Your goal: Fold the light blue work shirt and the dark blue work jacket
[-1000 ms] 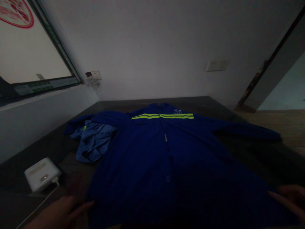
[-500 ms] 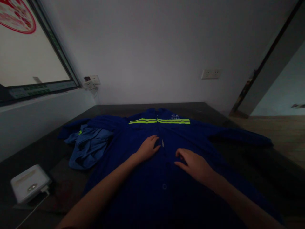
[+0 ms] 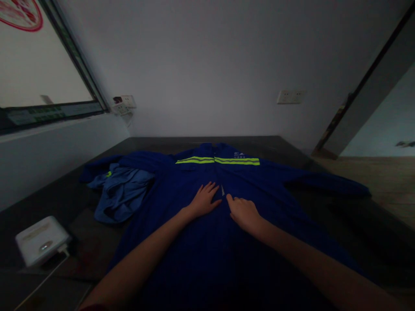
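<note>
A dark blue work jacket (image 3: 194, 242) lies spread front up, its collar away from me and yellow-green reflective stripes (image 3: 236, 161) across the chest. My left hand (image 3: 205, 201) rests flat on its front, left of the opening, with fingers spread. Just across the opening, my right hand (image 3: 243, 212) has its fingers curled in at the front edge of the cloth, closed on it. Between the two hands shows a small pale strip (image 3: 222, 190), too small to make out.
A crumpled lighter blue garment (image 3: 121, 196) lies at the left by the jacket's sleeve. Nearer, a white box (image 3: 43, 242) with a cable sits on the dark table (image 3: 259, 141). Behind stands a wall with sockets (image 3: 291, 97); a window is at left.
My right hand has moved up and left to the jacket's opening, its fingers curling in. My left hand stays on the cloth, its fingers more spread. The view has shifted slightly.
</note>
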Demonstrator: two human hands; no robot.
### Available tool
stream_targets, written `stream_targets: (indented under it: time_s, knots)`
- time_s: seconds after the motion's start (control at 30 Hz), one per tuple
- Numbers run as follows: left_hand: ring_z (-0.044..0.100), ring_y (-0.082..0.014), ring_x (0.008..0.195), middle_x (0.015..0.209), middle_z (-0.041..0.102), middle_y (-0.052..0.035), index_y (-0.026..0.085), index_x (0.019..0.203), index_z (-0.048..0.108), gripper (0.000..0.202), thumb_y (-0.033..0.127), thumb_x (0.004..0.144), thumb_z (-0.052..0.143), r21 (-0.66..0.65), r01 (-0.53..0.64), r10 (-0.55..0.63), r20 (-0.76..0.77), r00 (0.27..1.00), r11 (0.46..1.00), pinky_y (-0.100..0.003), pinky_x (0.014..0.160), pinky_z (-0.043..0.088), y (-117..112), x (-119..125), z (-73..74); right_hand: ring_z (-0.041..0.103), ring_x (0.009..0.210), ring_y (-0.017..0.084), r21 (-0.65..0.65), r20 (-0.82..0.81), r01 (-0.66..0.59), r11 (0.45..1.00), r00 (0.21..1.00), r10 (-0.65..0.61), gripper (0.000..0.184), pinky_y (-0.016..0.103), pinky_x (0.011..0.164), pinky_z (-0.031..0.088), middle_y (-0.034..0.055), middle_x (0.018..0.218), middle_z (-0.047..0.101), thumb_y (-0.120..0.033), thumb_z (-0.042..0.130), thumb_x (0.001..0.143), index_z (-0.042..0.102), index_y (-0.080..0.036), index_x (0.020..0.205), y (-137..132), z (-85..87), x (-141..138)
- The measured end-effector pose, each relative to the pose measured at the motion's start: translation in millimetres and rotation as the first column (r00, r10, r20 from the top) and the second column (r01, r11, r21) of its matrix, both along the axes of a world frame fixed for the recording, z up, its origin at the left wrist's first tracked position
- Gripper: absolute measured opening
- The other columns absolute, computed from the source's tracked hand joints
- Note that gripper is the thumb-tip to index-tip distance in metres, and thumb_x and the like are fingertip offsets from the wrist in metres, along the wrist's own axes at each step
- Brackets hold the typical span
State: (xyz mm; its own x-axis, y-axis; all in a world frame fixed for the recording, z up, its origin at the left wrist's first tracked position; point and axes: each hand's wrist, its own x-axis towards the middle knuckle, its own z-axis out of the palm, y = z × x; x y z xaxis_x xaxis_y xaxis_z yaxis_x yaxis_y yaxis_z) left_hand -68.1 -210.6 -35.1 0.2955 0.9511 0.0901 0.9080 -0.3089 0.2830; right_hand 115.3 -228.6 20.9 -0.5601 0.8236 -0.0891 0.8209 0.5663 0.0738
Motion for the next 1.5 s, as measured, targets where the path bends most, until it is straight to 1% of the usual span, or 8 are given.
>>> stream_targets:
  time_s: [0.3, 0.47, 0.7, 0.87, 1.0, 1.17, 1.4, 1.5]
  knots:
    - [0.013, -0.0238, 0.141, 0.152, 0.023, -0.0092, 0.021, 0.143, 0.027, 0.062, 0.052, 0.09, 0.033, 0.03, 0.001, 0.001, -0.071, 0.997, 1.0, -0.047, 0.113, 0.012, -7.3, 4.4, -2.7, 0.066, 0.086, 0.028, 0.018, 0.009, 0.039, 0.999, 0.999, -0.039, 0.037, 0.033, 0.065, 0.046, 0.0177, 0.098, 0.067, -0.007, 0.037, 0.086, 0.046, -0.013, 0.121, 8.7, -1.1, -3.5]
    - [0.016, -0.0247, 0.14, 0.151, 0.024, -0.0087, 0.022, 0.143, 0.028, 0.061, 0.051, 0.09, 0.033, 0.055, -0.026, 0.03, -0.082, 0.996, 0.998, -0.048, 0.112, 0.015, -8.3, 8.9, -2.5, 0.065, 0.075, 0.022, -0.145, -0.275, -0.026, 0.989, 0.961, -0.015, 0.018, 0.027, 0.06, 0.04, 0.0087, 0.083, 0.067, -0.012, 0.051, 0.078, 0.052, -0.018, 0.095, 18.7, 14.0, 4.7]
    - [0.021, -0.0252, 0.139, 0.146, 0.035, -0.0126, 0.016, 0.134, 0.042, 0.054, 0.042, 0.087, 0.039, 0.069, -0.018, 0.025, -0.108, 0.994, 0.997, -0.047, 0.112, 0.016, -10.5, 10.4, -1.0, 0.044, 0.037, 0.009, -0.631, -0.707, -0.291, 0.719, 0.598, -0.378, 0.018, 0.018, 0.042, 0.032, -0.0116, 0.043, 0.042, -0.006, 0.04, 0.074, 0.041, -0.021, 0.083, 29.2, 1.0, -18.0]
    - [0.033, -0.0287, 0.131, 0.129, 0.051, -0.0169, 0.011, 0.119, 0.055, 0.041, 0.029, 0.083, 0.047, 0.076, -0.027, 0.036, -0.118, 0.992, 0.997, -0.047, 0.11, 0.021, -18.2, 14.3, 11.7, 0.041, 0.037, 0.007, -0.625, -0.75, -0.359, 0.694, 0.522, -0.406, 0.015, 0.016, 0.039, 0.029, -0.0123, 0.044, 0.041, -0.01, 0.045, 0.076, 0.044, -0.02, 0.087, 35.3, -8.8, -22.0]
    - [0.048, -0.0247, 0.112, 0.115, 0.057, -0.0109, 0.015, 0.101, 0.063, 0.025, 0.021, 0.082, 0.048, -0.001, 0.02, -0.02, 0.115, 0.993, 1.0, -0.041, 0.098, 0.037, -46.0, 21.9, 31.2, 0.046, 0.043, 0.008, -0.596, -0.766, -0.391, 0.701, 0.539, -0.351, 0.014, 0.018, 0.043, 0.035, -0.0105, 0.049, 0.045, -0.017, 0.049, 0.078, 0.046, -0.019, 0.092, 33.2, -9.6, -2.0]
    - [0.056, -0.0155, 0.09, 0.098, 0.059, -0.0051, 0.016, 0.083, 0.062, 0.016, 0.021, 0.083, 0.047, -0.213, 0.197, -0.052, 0.543, 0.838, 0.957, -0.027, 0.084, 0.043, -92.7, 39.6, 48.0, 0.051, 0.051, 0.008, -0.567, -0.784, -0.404, 0.718, 0.532, -0.32, 0.009, 0.02, 0.05, 0.04, -0.0064, 0.058, 0.051, -0.019, 0.052, 0.077, 0.052, -0.017, 0.086, 23.7, 0.7, 17.2]
    - [0.056, -0.0104, 0.059, 0.074, 0.056, -0.0002, 0.014, 0.083, 0.053, 0.032, 0.046, 0.08, 0.054, -0.574, 0.409, 0.398, 0.805, 0.439, 0.709, -0.026, 0.06, 0.049, -132.2, 66.8, 38.6, 0.053, 0.057, 0.009, -0.531, -0.806, -0.399, 0.747, 0.511, -0.3, 0.012, 0.021, 0.056, 0.042, -0.0032, 0.064, 0.054, -0.012, 0.049, 0.076, 0.055, -0.016, 0.086, 21.7, 2.5, 16.9]
    - [0.057, -0.0096, 0.054, 0.076, 0.061, -0.0024, 0.014, 0.097, 0.054, 0.036, 0.044, 0.077, 0.06, -0.59, 0.528, 0.418, 0.807, 0.418, 0.611, -0.023, 0.052, 0.046, -144.7, 72.5, 36.3, 0.054, 0.06, 0.01, -0.493, -0.812, -0.376, 0.784, 0.524, -0.259, 0.013, 0.021, 0.057, 0.042, -0.0016, 0.068, 0.056, -0.012, 0.048, 0.076, 0.056, -0.016, 0.086, 22.1, -2.0, 20.3]
